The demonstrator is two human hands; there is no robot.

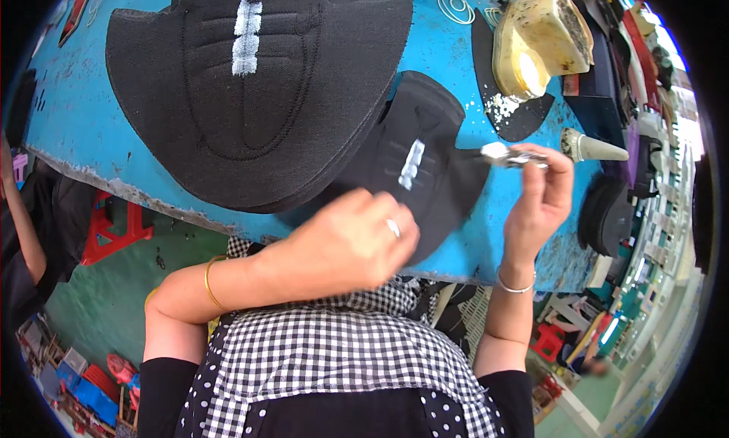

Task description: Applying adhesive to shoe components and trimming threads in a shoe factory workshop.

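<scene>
My right hand pinches a small brush-like tool, its tip coated in white paste, above the blue table. Below and left of it lies a black padded fabric piece with a short white strip of paste down its middle. My left hand is over this piece's near left part, fingers curled; the fingertips are hidden and slightly blurred, so what they grip does not show. At the left, a stack of larger black padded pieces bears a similar white strip on top.
A paste-crusted yellowish container stands at the far right on a black scrap, with white crumbs beside it. A pale cone-shaped object and stacked dark curved pieces sit on the right. A red stool and another person's arm are at left.
</scene>
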